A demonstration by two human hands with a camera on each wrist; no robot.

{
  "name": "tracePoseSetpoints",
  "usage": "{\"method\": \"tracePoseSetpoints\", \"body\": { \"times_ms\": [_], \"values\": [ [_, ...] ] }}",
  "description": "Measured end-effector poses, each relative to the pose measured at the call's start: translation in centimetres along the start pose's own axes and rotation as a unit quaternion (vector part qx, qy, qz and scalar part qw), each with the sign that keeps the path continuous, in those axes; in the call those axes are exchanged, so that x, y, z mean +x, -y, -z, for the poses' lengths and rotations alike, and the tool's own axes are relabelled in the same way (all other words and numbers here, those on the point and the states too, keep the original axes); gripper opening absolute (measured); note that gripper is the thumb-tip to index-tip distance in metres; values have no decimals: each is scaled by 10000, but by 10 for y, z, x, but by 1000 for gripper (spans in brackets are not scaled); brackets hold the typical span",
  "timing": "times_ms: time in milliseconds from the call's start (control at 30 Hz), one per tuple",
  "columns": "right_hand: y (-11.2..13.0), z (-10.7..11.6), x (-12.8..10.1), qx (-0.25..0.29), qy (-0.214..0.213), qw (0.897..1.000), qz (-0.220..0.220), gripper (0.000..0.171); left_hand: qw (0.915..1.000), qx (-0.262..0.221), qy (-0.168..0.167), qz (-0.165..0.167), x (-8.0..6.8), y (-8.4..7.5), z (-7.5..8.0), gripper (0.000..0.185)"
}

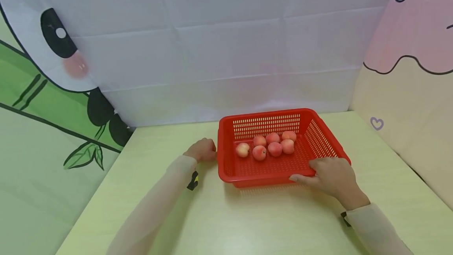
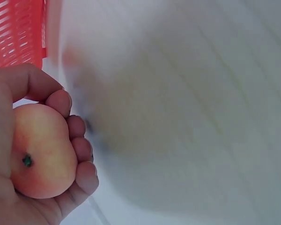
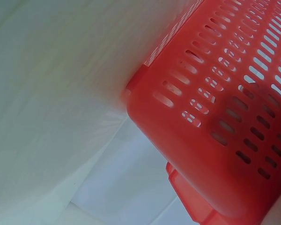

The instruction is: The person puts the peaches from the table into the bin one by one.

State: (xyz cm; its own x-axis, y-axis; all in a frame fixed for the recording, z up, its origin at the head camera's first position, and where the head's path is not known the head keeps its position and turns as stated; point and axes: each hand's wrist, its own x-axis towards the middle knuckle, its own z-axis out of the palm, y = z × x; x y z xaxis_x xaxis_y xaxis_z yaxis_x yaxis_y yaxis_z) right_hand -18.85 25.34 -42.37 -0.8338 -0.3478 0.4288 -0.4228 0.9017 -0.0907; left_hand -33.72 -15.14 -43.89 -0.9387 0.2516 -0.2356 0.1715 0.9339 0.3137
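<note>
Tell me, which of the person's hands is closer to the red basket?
Right. The right hand grips the red basket at its near right rim; the left hand, holding a peach, sits just beside the basket's left wall.

The head view looks forward and down from above the tabletop [image 1: 247, 215], taking in the whole red basket [image 1: 283, 170] at centre frame and a backdrop behind it. The left wrist view sits very close to the left hand [image 2: 18, 154], with a corner of the basket [image 2: 16, 30] at upper left. The right wrist view presses close against the basket wall [image 3: 215, 117], filling the right half. All three share the basket.
</note>
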Motion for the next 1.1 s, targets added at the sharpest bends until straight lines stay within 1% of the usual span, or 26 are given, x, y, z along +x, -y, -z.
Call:
{"method": "tracePoseSetpoints", "body": {
  "times_ms": [100, 200, 333, 500, 600, 733, 900, 1100],
  "values": [
    [0, 0, 0, 10, 36, 10000, -21, 72, 9999, 122, -7, -43, -2, 0, 3, 26],
    [0, -1, -1, 36, 54, 10000, -32, 72, 9991, 331, -91, -245, -7, -2, 8, 28],
    [0, -2, -2, 58, 14, 10000, -35, 72, 9964, 521, -349, -570, -13, -5, 17, 30],
    [-1, -3, -2, 51, -12, 10000, -32, 73, 9924, 635, -629, -846, -22, -12, 32, 37],
    [-1, -3, -2, 51, -28, 10000, -13, 73, 9885, 825, -759, -1020, -30, -16, 42, 41],
    [-1, -4, -2, 45, -87, 9999, 34, 73, 9822, 1098, -924, -1208, -40, -21, 55, 41],
    [0, -3, -2, 32, -110, 9999, 32, 73, 9762, 1139, -1189, -1409, -54, -30, 73, 39],
    [-1, -2, -1, 26, -87, 10000, -16, 73, 9656, 1238, -1560, -1672, -65, -50, 89, 40]
  ]
}}
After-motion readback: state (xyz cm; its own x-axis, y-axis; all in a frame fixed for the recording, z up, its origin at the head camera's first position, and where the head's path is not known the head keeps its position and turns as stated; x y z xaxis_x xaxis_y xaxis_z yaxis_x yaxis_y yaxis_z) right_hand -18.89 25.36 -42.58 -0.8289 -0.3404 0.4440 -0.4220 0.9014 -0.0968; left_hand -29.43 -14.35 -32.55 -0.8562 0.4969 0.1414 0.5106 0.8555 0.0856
